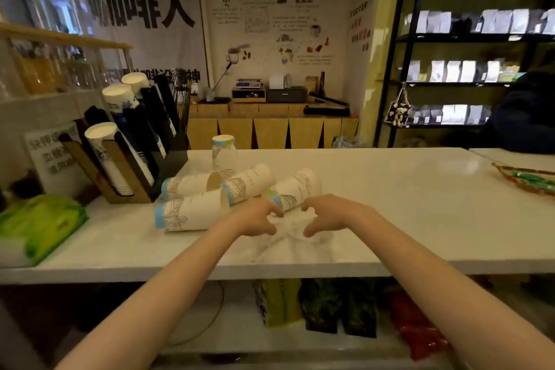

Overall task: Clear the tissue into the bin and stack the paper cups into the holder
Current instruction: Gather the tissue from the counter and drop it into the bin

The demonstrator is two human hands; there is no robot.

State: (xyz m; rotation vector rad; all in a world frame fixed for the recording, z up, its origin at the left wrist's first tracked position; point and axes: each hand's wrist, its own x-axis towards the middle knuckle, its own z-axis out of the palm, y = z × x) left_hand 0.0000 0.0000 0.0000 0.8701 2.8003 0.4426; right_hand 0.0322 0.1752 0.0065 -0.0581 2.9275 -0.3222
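A crumpled white tissue (289, 233) lies near the front edge of the white counter (405, 219). My left hand (258, 219) and my right hand (330, 215) curl around it from either side, fingertips touching its top. Several printed paper cups lie on their sides just behind: one at the left front (190, 210), one behind it (192, 183), one in the middle (249, 182), one at my fingers (292, 189). Another cup (223, 152) stands upside down further back. The slanted cup holder (132, 141) stands at the left with cup stacks in it. No bin is in view.
A green packet (42, 225) lies at the counter's left front. A small sign (55, 156) stands beside the holder. A tray with green items (528, 179) sits at the far right. Bags stand on the shelf under the counter (330, 306). A person in dark clothes (522, 111) is at the right.
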